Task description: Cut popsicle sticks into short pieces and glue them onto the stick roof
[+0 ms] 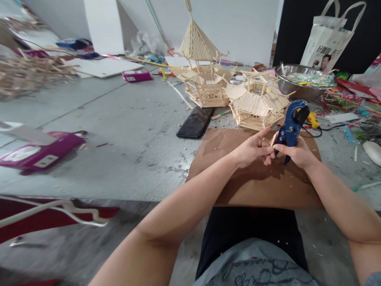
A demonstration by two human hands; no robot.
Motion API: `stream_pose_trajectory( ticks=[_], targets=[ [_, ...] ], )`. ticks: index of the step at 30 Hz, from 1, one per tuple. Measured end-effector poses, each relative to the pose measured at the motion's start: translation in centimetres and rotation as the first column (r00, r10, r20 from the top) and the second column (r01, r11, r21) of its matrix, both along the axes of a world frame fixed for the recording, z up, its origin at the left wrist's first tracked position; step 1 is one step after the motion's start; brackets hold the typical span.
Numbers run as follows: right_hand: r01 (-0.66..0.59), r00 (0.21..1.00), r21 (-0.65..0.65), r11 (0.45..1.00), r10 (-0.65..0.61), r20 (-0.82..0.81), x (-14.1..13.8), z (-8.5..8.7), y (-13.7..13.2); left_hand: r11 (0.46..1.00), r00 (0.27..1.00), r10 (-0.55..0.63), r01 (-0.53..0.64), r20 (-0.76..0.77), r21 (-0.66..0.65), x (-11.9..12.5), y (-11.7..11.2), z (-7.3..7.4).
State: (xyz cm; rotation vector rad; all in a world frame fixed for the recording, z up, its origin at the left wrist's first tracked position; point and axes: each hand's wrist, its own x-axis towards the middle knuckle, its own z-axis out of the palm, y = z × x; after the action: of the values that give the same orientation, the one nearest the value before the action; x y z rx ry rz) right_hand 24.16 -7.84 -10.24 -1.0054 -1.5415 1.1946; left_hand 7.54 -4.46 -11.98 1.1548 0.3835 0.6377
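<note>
My left hand (253, 150) pinches a short, pale wooden stick (273, 140) between thumb and fingers, with the index finger stretched past it. Wrapped around the blue hand cutter (291, 129) is my right hand (299, 153); its thumb lies close to the stick. The cutter stands upright, its curved head up and its handles down, partly covered by my fingers. Both hands are above a brown paper sheet (256, 190). Just beyond them sits a low wooden stick model (253, 104), and a taller pagoda-like stick model (205, 85) with a pointed roof stands to its left.
A black phone (195, 122) lies left of the paper. At the back right are a metal bowl (293, 93), a white bag (327, 43) and a yellow glue gun (313, 119). A white mouse (372, 153) rests far right, a purple power strip (49, 153) at left.
</note>
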Motion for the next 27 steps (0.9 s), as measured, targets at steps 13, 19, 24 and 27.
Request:
stream_pose_trajectory(
  ticks=[13,19,24,27],
  targets=[
    [0.092,0.995,0.012,0.996,-0.092,0.032,-0.1,-0.4,0.2,0.997,0.999,0.049,-0.048,0.007,-0.061,0.4,-0.5,0.2],
    [0.144,0.987,0.021,0.989,-0.145,0.067,-0.2,-0.9,0.3,0.982,0.996,0.065,-0.075,-0.063,-0.172,0.2,-0.6,0.9],
    [0.247,0.962,0.083,0.965,-0.255,0.103,-0.5,-0.7,0.2,0.962,0.987,0.102,-0.129,-0.125,-0.239,0.2,-0.5,1.4],
    [0.242,0.962,0.092,0.966,-0.251,0.104,-0.6,-0.6,0.1,0.963,0.987,0.083,-0.115,-0.137,-0.245,0.2,-0.5,1.4]
  ],
)
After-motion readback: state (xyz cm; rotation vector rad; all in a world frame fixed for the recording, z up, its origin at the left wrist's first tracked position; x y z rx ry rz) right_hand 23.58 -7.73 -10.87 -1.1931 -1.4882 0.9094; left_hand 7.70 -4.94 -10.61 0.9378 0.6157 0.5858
